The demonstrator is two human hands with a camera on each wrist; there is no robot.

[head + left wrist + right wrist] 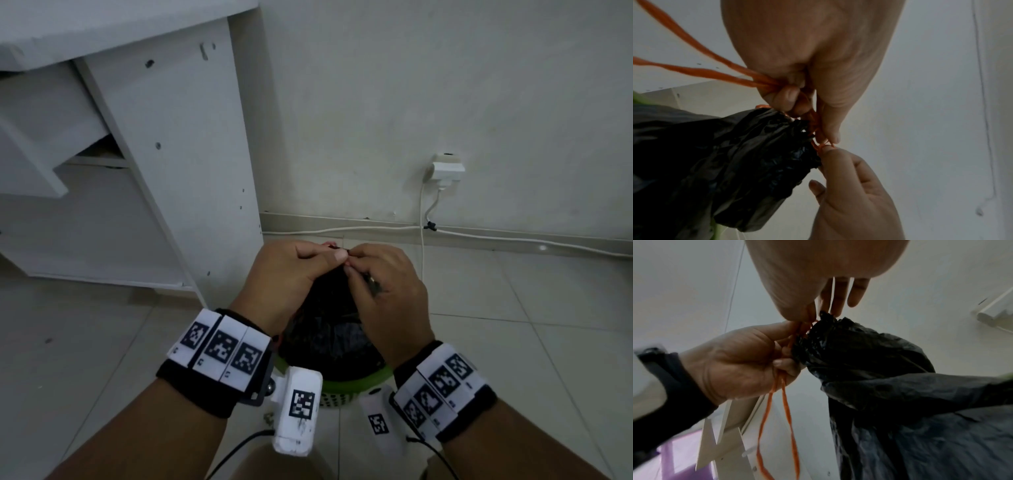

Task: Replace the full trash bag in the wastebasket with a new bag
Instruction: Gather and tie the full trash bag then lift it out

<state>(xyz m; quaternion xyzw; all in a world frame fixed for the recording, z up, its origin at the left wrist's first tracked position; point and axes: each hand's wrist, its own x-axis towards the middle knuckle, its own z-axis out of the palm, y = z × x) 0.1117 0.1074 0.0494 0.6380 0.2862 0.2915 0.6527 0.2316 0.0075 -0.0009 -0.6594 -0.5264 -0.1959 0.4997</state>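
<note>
A full black trash bag [335,329] stands in a green wastebasket [356,380] on the floor, its top gathered into a tight neck. An orange drawstring [694,71] comes out of that neck. My left hand [327,255] holds the drawstring's two long strands in its curled fingers right at the neck [801,340]; the strands trail loose behind it [787,410]. My right hand [356,265] meets it from the other side and pinches a short bit of the orange string [822,147] between thumb and fingertip. Both hands are just above the bag [725,154].
A white desk side panel [171,171] stands close on the left of the basket. On the wall behind are a socket with a plug [445,169] and white cables [342,229] along the baseboard. Tiled floor [513,308] lies open to the right.
</note>
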